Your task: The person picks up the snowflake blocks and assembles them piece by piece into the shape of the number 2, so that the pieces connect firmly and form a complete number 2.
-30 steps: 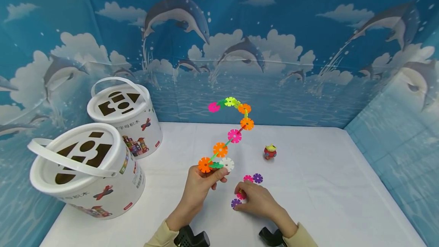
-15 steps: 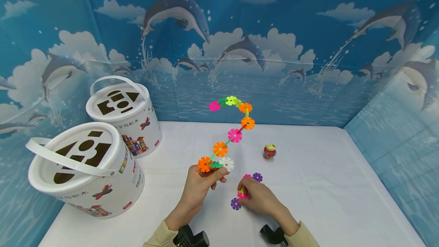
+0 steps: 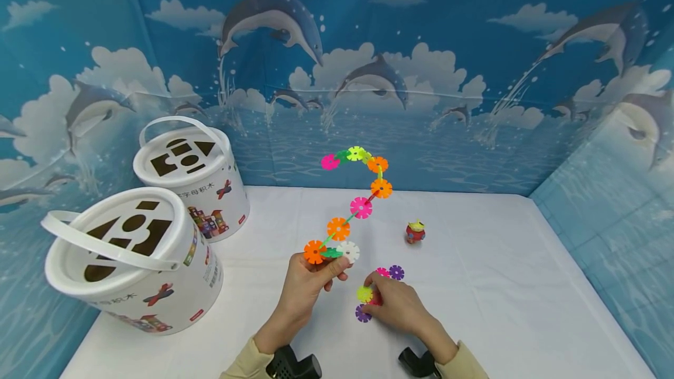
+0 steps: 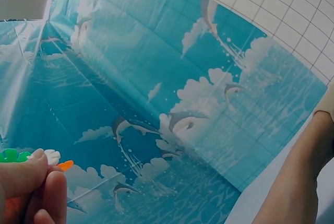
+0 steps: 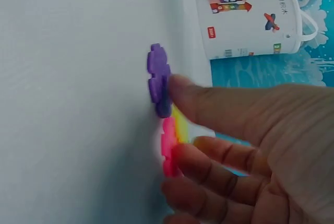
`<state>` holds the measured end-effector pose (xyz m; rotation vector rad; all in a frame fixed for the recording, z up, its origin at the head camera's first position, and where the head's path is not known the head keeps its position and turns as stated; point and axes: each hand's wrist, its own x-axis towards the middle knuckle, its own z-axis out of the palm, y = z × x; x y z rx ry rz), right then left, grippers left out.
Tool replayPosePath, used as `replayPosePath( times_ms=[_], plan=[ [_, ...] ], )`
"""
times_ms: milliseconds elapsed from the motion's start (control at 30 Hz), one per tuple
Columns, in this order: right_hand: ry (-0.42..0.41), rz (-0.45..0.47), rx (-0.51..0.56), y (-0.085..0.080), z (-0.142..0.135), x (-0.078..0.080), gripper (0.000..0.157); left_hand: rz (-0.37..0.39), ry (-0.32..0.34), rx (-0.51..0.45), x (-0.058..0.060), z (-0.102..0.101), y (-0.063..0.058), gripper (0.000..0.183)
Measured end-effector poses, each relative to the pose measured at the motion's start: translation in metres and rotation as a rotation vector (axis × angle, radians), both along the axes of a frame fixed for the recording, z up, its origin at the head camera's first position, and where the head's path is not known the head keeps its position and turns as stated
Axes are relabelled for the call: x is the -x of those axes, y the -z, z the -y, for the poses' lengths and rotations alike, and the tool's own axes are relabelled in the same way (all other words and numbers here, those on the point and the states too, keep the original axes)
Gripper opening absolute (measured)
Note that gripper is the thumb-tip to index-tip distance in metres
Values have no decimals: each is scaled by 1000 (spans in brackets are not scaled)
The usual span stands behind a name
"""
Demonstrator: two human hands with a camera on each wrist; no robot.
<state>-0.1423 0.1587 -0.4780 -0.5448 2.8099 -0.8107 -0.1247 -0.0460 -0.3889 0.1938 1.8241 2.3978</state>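
In the head view, my left hand (image 3: pixel 310 288) pinches the lower end of a curving chain of interlocked snowflake discs (image 3: pixel 339 229). Its white disc (image 3: pixel 348 251) sits at the thumb; pink, orange, green and yellow ones lead upward. My right hand (image 3: pixel 397 306) is low over the table, with a yellow snowflake disc (image 3: pixel 364 294) between thumb and index finger. A pink disc (image 5: pixel 168 145) lies against the yellow one, partly hidden by the fingers. The thumb tip meets a purple disc (image 5: pixel 158 75) in the right wrist view. Beyond the knuckles lie another pink disc (image 3: pixel 382 272) and purple disc (image 3: pixel 396 272).
Two white lidded buckets with handles, a front bucket (image 3: pixel 131 262) and a rear bucket (image 3: pixel 192 177), stand on the left. A small red toy figure (image 3: pixel 415 231) stands right of the chain on the white tablecloth (image 3: pixel 500 285). A dolphin-print backdrop (image 3: pixel 337 75) encloses the table.
The yellow disc has shifted left off the pink one, toward my right fingertips. My right thumb and index finger have drawn in from a wider spread. The left hand and chain stay nearly still.
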Motion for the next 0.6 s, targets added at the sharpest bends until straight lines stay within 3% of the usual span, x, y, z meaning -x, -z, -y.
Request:
replayPosePath(
  times_ms=[300,467,600],
  plan=[
    [5,-5,16,3,-3,3,30,-5,1,12,-1,1,-1,27],
    [92,-72,-3,3,-4,5,33,-10,-1,21,0,1,-1,27],
    [130,-50,-31,4,-6,7,34,-21,2,25,-1,1,-1,27]
  ],
)
